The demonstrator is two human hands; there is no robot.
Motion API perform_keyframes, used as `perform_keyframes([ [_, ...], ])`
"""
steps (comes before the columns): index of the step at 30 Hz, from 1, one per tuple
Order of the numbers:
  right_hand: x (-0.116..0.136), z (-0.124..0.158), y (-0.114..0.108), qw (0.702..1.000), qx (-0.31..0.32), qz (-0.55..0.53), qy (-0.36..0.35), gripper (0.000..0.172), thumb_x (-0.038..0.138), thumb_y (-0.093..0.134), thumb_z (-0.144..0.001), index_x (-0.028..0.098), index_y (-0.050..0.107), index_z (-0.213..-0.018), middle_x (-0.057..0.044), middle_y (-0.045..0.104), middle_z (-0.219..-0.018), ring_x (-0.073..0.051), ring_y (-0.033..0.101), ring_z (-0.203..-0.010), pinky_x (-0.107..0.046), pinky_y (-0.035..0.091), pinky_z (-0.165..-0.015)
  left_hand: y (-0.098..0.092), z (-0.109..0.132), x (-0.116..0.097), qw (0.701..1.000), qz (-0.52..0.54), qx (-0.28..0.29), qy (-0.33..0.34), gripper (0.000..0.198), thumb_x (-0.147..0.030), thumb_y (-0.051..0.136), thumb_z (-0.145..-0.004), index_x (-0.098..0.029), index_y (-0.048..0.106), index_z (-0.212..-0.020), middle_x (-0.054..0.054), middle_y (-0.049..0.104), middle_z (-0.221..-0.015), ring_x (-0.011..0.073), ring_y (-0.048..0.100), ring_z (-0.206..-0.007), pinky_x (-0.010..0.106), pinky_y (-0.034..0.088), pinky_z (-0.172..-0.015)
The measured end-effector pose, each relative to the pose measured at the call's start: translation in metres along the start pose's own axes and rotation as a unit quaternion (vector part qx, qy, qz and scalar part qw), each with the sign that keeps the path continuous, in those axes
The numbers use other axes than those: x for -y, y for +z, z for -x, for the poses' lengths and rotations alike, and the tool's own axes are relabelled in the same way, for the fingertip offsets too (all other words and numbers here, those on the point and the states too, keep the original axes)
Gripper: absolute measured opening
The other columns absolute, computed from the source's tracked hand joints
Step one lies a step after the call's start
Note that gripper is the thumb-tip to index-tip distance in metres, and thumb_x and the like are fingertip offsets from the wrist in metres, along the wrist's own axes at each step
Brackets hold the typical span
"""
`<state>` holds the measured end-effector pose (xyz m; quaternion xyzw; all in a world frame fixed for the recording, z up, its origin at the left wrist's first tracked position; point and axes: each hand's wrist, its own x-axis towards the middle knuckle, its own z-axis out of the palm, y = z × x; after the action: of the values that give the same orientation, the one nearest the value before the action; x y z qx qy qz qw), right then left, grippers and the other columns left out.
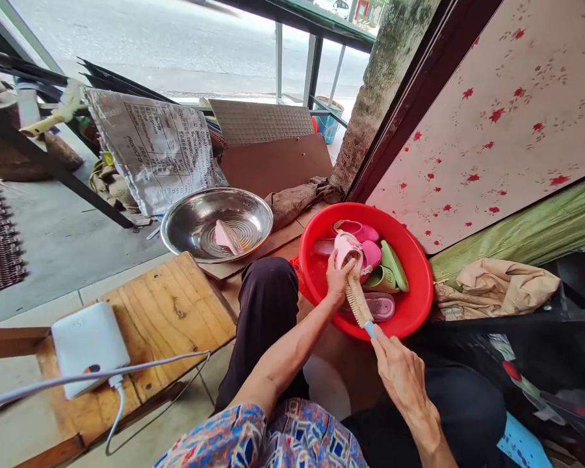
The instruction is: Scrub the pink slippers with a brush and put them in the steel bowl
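Observation:
My left hand (340,276) is closed round a pale pink slipper (347,249), holding it over the red plastic basin (414,260). My right hand (400,374) grips the blue handle of a scrubbing brush (357,299), whose bristles lie against the slipper. In the basin lie more slippers: a darker pink pair (363,233), a green pair (389,270) and a clear pinkish one (383,305). My knees in dark trousers flank the basin.
A steel bowl (195,221) with one pink slipper (228,236) sits to the left on the floor. A wooden board (166,312) carries a white power bank (88,346) with cable. A newspaper-print sack (156,149), cardboard, rags and a flowered wall panel (507,110) surround me.

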<state>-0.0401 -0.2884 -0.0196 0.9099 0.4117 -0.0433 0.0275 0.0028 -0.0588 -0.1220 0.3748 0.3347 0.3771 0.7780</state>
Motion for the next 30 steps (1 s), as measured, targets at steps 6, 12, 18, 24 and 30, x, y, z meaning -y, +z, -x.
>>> perform_keyframes([
  [6,-0.036,0.039,0.023,0.971,-0.108,-0.212,0.022,0.058,0.057,0.037,-0.113,0.026,0.080,-0.137,-0.011,0.080,-0.126,-0.030,0.078,-0.107,-0.034,0.061,-0.088,-0.007,-0.010,0.011,0.991,0.101,-0.017,-0.091,0.083,-0.038,0.088,-0.078,-0.017,0.056,-0.151,0.015,0.072,-0.139,0.0277,0.075,-0.117,0.040,0.061,-0.102],
  [12,-0.039,0.002,0.039,0.968,-0.134,-0.211,0.014,0.060,0.055,0.036,-0.113,0.020,0.080,-0.136,-0.014,0.081,-0.121,-0.028,0.078,-0.101,-0.031,0.059,-0.084,-0.012,-0.016,0.015,0.985,0.116,0.004,-0.127,0.082,-0.026,0.088,-0.070,-0.019,0.062,-0.147,0.013,0.076,-0.132,0.0262,0.077,-0.106,0.042,0.063,-0.098],
  [18,-0.069,-0.107,0.001,0.990,-0.100,-0.063,0.077,0.046,0.038,0.047,-0.109,0.025,0.077,-0.141,-0.011,0.082,-0.101,-0.023,0.076,-0.085,-0.027,0.049,-0.067,-0.012,0.000,0.010,0.968,0.151,0.061,-0.193,0.089,-0.014,0.090,-0.060,-0.016,0.066,-0.146,0.012,0.081,-0.120,0.0247,0.078,-0.095,0.034,0.064,-0.086],
  [24,-0.080,-0.102,-0.003,0.983,-0.184,-0.012,-0.013,0.048,0.041,0.043,-0.110,0.024,0.081,-0.135,-0.010,0.077,-0.085,-0.019,0.070,-0.067,-0.026,0.042,-0.056,-0.012,-0.001,0.000,0.967,0.170,0.078,-0.171,0.093,-0.015,0.096,-0.054,-0.019,0.070,-0.143,0.009,0.082,-0.115,0.0252,0.078,-0.091,0.033,0.064,-0.082],
  [30,-0.076,-0.036,0.036,0.977,-0.197,-0.034,-0.069,0.048,0.041,0.041,-0.113,0.025,0.080,-0.136,-0.010,0.081,-0.095,-0.018,0.073,-0.070,-0.023,0.047,-0.061,-0.011,-0.006,0.008,0.971,0.181,0.028,-0.156,0.091,-0.013,0.094,-0.050,-0.016,0.072,-0.137,0.009,0.082,-0.114,0.0231,0.077,-0.090,0.032,0.062,-0.084],
])
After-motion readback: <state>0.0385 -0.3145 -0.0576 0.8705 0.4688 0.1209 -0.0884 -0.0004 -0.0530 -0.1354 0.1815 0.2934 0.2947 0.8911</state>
